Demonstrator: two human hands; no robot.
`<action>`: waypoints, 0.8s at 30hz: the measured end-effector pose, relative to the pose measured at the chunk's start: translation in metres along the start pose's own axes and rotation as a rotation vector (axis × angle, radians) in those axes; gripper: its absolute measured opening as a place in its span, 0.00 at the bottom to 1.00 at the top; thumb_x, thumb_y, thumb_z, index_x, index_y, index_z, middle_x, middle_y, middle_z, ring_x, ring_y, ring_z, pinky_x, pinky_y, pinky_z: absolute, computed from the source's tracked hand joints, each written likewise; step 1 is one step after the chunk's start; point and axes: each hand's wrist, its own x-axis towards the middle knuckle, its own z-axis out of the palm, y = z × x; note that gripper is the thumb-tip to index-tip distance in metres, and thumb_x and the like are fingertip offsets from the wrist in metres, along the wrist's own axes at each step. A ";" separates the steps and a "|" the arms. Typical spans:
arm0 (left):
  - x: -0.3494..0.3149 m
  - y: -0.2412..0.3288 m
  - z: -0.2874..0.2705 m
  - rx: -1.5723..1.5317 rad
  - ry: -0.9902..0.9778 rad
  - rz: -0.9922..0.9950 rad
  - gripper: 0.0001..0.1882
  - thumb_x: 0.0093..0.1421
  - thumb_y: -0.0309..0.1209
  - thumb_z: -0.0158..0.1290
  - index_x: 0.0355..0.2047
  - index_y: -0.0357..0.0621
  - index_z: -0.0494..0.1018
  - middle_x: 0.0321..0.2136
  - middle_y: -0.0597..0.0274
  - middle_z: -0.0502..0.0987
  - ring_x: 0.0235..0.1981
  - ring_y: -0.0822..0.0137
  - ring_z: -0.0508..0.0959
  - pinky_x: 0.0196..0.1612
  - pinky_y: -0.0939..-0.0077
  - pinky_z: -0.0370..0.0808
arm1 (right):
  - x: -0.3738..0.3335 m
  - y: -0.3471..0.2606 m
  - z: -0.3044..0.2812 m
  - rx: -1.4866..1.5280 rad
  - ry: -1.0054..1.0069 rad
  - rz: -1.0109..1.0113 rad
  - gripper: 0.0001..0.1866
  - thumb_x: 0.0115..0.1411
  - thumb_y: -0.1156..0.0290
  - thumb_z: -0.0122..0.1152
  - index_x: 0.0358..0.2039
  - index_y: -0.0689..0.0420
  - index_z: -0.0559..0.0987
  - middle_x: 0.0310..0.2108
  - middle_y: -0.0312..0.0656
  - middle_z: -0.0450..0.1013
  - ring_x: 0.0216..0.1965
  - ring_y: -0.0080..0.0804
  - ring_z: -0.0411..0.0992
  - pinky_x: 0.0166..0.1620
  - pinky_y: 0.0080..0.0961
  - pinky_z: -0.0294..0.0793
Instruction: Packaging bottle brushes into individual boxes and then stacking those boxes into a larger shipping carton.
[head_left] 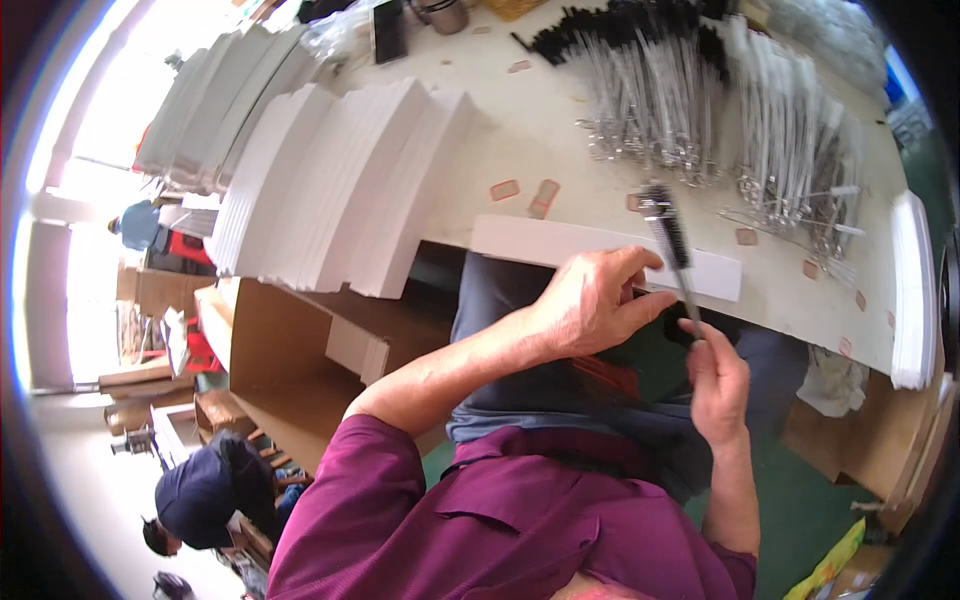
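A: Right hand (pixel 718 388)?

B: Fingers folded firmly round the lower end of one slim black-bristled brush with a metallic stem (pixel 672 235), head upward over the lap side of the bench; presumably gripped low to keep bristles untouched.

A: Left hand (pixel 600 300)?

B: Just beside the stem, half curled, thumb and forefinger slightly apart. Whether it pinches anything: cannot tell. Its nearness suggests a steadying role.

A: Next outward?

B: One long, flat white card strip (pixel 550 242), laid along the near edge of the pale bench (pixel 470 170), probably for easy reach.

A: Far side?

B: One heap of black-headed, thin-stemmed brushes (pixel 655 95), heads pointing away, likely to leave stems nearest the person. Beside it, one bundle of slender whitish-clear pieces with metallic ends (pixel 790 140), similarly aligned.

A: Left flank?

B: White card stacks (pixel 320 190), packed tightly, perhaps to save room.
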 end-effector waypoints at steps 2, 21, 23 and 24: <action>-0.003 -0.009 -0.021 0.408 0.095 0.219 0.29 0.55 0.42 0.66 0.51 0.35 0.74 0.48 0.44 0.78 0.49 0.44 0.78 0.52 0.54 0.76 | -0.002 0.005 -0.006 0.043 -0.022 0.063 0.15 0.74 0.67 0.50 0.52 0.62 0.79 0.21 0.32 0.69 0.22 0.17 0.65 0.27 0.19 0.63; -0.027 -0.022 -0.094 0.087 0.135 -0.364 0.22 0.58 0.40 0.64 0.46 0.36 0.77 0.34 0.56 0.81 0.30 0.64 0.81 0.37 0.68 0.78 | -0.007 -0.009 -0.026 0.295 0.206 -0.018 0.17 0.75 0.65 0.48 0.52 0.62 0.79 0.18 0.26 0.62 0.19 0.11 0.56 0.23 0.13 0.53; -0.021 -0.026 -0.102 -0.607 0.219 -0.451 0.31 0.67 0.48 0.52 0.54 0.29 0.70 0.33 0.53 0.79 0.28 0.67 0.79 0.34 0.72 0.78 | -0.010 -0.011 -0.025 0.242 0.139 0.004 0.16 0.75 0.65 0.49 0.51 0.62 0.79 0.18 0.27 0.62 0.19 0.11 0.56 0.23 0.13 0.54; -0.017 -0.023 -0.102 -0.709 0.255 -0.431 0.32 0.68 0.49 0.51 0.56 0.28 0.67 0.34 0.51 0.79 0.28 0.66 0.79 0.34 0.71 0.78 | -0.011 -0.015 -0.022 0.168 0.105 0.006 0.16 0.75 0.64 0.49 0.50 0.62 0.80 0.19 0.27 0.63 0.19 0.12 0.57 0.23 0.14 0.55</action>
